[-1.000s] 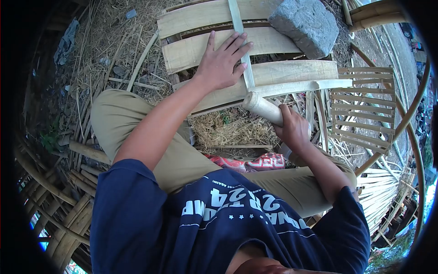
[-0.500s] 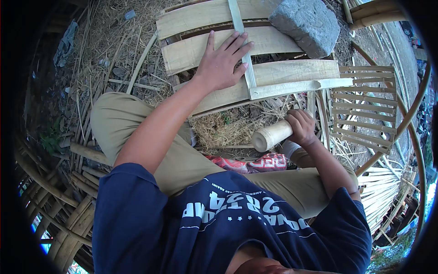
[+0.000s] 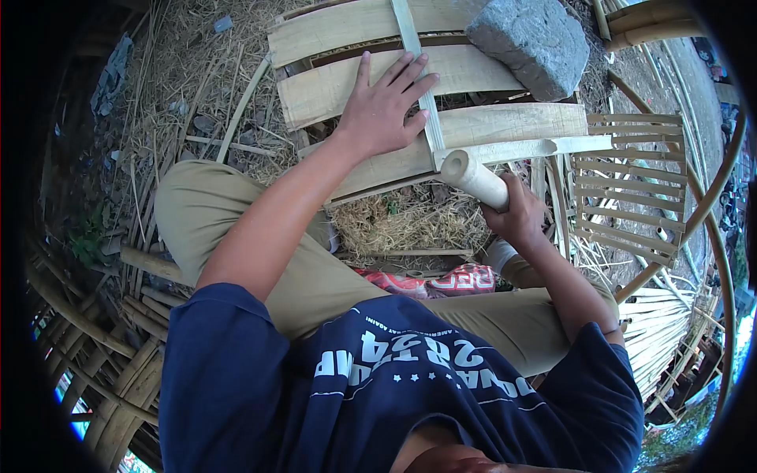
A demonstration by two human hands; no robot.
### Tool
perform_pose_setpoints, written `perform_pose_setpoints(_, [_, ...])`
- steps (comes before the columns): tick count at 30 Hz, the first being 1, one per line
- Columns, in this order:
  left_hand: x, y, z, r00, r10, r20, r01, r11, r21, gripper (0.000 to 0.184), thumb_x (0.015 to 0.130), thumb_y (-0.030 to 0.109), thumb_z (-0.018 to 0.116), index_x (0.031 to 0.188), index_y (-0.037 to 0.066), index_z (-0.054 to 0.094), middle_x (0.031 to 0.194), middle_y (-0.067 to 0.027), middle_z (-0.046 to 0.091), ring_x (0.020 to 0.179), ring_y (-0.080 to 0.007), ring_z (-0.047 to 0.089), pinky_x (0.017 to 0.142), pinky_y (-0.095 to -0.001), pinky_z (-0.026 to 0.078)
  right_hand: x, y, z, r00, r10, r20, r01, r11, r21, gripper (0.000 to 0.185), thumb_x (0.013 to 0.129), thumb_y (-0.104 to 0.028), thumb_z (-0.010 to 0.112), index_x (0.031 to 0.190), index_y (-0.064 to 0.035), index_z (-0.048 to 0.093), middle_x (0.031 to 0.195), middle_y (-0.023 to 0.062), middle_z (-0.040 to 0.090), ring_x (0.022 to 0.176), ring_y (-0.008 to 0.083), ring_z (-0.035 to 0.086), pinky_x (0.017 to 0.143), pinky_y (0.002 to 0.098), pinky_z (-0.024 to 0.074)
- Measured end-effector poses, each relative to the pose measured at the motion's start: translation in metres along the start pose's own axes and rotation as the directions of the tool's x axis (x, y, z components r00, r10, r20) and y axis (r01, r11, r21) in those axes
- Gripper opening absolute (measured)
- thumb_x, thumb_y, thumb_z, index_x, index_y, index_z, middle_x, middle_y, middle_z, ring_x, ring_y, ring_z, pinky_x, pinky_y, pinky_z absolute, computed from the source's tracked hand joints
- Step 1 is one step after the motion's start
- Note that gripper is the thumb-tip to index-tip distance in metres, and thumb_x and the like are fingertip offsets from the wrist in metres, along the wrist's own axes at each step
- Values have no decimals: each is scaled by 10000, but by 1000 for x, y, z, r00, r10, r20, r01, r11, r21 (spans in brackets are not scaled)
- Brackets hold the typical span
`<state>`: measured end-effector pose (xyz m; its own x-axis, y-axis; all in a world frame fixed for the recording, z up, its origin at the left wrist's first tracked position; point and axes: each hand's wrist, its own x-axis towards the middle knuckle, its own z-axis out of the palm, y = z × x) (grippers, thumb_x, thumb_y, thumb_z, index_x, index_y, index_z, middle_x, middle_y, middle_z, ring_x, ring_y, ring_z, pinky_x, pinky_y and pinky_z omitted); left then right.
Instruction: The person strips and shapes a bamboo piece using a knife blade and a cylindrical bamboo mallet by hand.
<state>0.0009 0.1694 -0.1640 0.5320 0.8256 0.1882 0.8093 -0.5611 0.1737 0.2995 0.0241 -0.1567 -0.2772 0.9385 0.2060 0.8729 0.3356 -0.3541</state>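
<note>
So the big change from half a second ago: the bamboo club (image 3: 478, 181) is up now, its near-hollow end by the close edge of the slats, where before it hung low over the straw (image 3: 402, 232). Can't tell if it's touching. Right hand (image 3: 518, 213) has its fingers wrapped around the other end, forearm reaching forward over the knee. Left arm is stretched out straight, and the left hand (image 3: 384, 117) hasn't budged: palm down, fingers spread, not gripping anything, lying over the wood slats (image 3: 315, 96) and across a thin strip (image 3: 409, 35). I count three wide slats clearly, one crossing strip, one edge strip (image 3: 520, 150) along the near side, and one big stone (image 3: 532, 47) sitting toward the far right.
</note>
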Motion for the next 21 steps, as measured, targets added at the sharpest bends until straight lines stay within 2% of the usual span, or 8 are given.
perform_pose_setpoints(4, [0, -1, 0, 1000, 3, 6, -3, 1000, 2, 630, 1032, 384, 573, 1630, 269, 410, 1766, -18, 265, 1636, -225, 217, 1295, -712, 63, 8, 10, -11, 944, -312, -111, 321, 944, 78, 497, 716, -174, 875, 1125, -39, 626, 892, 150, 729, 757, 365, 745, 654, 449, 592])
perform_pose_setpoints(5, [0, -1, 0, 1000, 5, 5, -5, 1000, 6, 630, 1031, 384, 573, 1629, 269, 412, 1765, -18, 266, 1636, -225, 218, 1295, -713, 64, 13, 8, -13, 943, -329, -53, 330, 944, 12, 489, 730, -173, 877, 1126, -33, 626, 883, 150, 728, 757, 361, 747, 651, 449, 593])
perform_pose_setpoints(8, [0, 0, -3, 1000, 3, -4, -3, 1000, 5, 629, 1030, 382, 575, 1628, 268, 415, 1765, -22, 266, 1636, -227, 219, 1295, -711, 65, 11, 2, -10, 999, -48, 22, 49, 998, -29, 492, 705, -142, 867, 1124, -36, 631, 895, 142, 726, 755, 344, 746, 656, 430, 596])
perform_pose_setpoints(12, [0, -1, 1, 1000, 22, -15, -22, 1000, -12, 638, 1030, 367, 575, 1634, 252, 407, 1762, -25, 274, 1636, -228, 217, 1291, -719, 49, 20, 11, -21, 960, -249, -128, 256, 966, 41, 491, 695, -127, 865, 1116, -30, 632, 880, 145, 729, 770, 352, 750, 653, 441, 592])
perform_pose_setpoints(13, [0, -3, 3, 999, 34, -36, -35, 999, -26, 638, 1030, 362, 573, 1636, 247, 406, 1762, -27, 276, 1637, -230, 217, 1290, -720, 42, 22, 17, -24, 960, -278, -10, 278, 960, 12, 488, 701, -134, 869, 1115, -29, 632, 881, 154, 729, 781, 364, 750, 654, 452, 589])
perform_pose_setpoints(16, [0, -4, 5, 997, 56, -52, -59, 997, -56, 641, 1031, 340, 570, 1640, 233, 401, 1760, -32, 281, 1637, -229, 217, 1282, -734, 19, 23, 10, -17, 994, -18, 108, 28, 995, -95, 475, 699, -128, 870, 1106, -41, 641, 870, 158, 722, 780, 378, 744, 660, 458, 587])
perform_pose_setpoints(17, [1, -4, 5, 997, 61, -50, -64, 996, -66, 643, 1031, 332, 569, 1642, 228, 399, 1759, -34, 282, 1637, -228, 217, 1279, -740, 11, 21, 5, -16, 997, 68, 25, -68, 998, -17, 471, 697, -143, 884, 1095, -50, 650, 895, 163, 716, 796, 377, 743, 677, 467, 591])
perform_pose_setpoints(21, [1, -2, -5, 999, 41, 36, -40, 999, -35, 656, 1028, 306, 573, 1651, 225, 385, 1762, -31, 276, 1635, -219, 225, 1268, -757, -11, 36, 15, -33, 999, -31, -19, 30, 998, -46, 492, 691, -141, 900, 1115, -65, 661, 1050, 129, 715, 860, 369, 742, 703, 479, 596])
